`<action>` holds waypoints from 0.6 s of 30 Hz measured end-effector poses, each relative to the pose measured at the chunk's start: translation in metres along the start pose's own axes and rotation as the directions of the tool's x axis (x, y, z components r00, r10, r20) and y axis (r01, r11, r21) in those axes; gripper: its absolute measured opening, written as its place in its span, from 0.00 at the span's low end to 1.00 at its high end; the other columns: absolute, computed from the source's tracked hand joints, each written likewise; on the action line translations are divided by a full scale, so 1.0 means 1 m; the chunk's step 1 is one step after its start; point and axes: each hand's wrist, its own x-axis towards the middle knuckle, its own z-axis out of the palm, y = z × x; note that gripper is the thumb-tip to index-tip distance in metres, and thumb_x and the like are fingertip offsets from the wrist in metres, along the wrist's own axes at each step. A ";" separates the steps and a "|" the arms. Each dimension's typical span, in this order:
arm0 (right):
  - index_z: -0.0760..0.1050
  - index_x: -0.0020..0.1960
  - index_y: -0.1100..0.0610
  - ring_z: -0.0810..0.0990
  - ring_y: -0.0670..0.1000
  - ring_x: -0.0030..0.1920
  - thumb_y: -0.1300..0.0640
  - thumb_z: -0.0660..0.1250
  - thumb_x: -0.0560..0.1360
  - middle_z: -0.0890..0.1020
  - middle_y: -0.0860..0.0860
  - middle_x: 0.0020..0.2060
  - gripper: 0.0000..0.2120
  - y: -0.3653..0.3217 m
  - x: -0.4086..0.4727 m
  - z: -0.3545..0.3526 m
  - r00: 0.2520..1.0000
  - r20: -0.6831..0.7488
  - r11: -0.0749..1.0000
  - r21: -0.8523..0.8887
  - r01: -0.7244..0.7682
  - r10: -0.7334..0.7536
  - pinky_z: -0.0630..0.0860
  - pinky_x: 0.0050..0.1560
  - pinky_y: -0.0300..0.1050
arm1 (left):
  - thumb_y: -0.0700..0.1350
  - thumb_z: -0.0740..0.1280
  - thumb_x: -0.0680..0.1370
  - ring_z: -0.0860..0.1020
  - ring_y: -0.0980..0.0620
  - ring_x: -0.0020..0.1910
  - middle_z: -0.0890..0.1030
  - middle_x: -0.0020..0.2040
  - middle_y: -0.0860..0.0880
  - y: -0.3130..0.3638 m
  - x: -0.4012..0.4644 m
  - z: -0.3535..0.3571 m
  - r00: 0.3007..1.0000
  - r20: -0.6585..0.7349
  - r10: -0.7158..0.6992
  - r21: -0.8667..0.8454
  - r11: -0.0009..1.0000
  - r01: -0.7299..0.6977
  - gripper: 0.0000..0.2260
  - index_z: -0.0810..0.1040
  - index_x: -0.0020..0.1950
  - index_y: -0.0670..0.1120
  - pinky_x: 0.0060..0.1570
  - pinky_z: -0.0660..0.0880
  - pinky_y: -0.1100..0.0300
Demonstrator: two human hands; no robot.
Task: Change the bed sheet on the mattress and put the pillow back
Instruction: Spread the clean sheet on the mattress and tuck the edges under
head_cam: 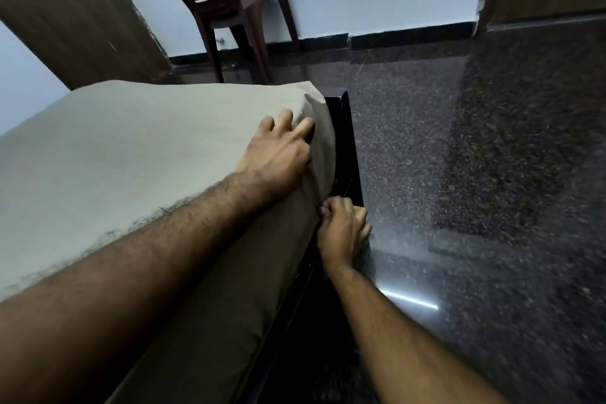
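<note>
The dark speckled floor (pixel 459 141) fills the right side. A brown plastic chair (pixel 226 0) stands by the pale wall at the back.

The mattress (pixel 147 147) lies on a black bed frame (pixel 347 147). Its long way runs from the near left, by the person, up to the far corner near the chair. A grey-brown bed sheet (pixel 196 289) covers the top and hangs down the side that faces the floor. No pillow can be seen.

The left hand (pixel 278 154) lies flat on the sheet at the top edge, near the far corner. Its fingers (pixel 303 128) are spread a little and press down. The right hand (pixel 341 233) is lower, at the side of the mattress next to the frame. Its fingers are curled, and it seems to pinch the bottom edge of the sheet, though the cloth in it is hard to see.

The sheet looks thin, soft and light. It will likely slide and wrinkle easily. The hem near the corner looks like the best place to hold and pull. The mattress looks thick and heavy.
</note>
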 end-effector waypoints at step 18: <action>0.80 0.55 0.54 0.79 0.55 0.53 0.52 0.70 0.77 0.76 0.50 0.50 0.09 0.039 0.090 -0.013 0.907 0.306 0.954 0.174 0.246 -0.289 0.76 0.45 0.49 | 0.51 0.65 0.78 0.67 0.45 0.65 0.70 0.63 0.48 0.004 0.070 0.017 0.999 -0.048 0.017 0.012 1.000 -0.016 0.10 0.83 0.56 0.53 0.51 0.67 0.46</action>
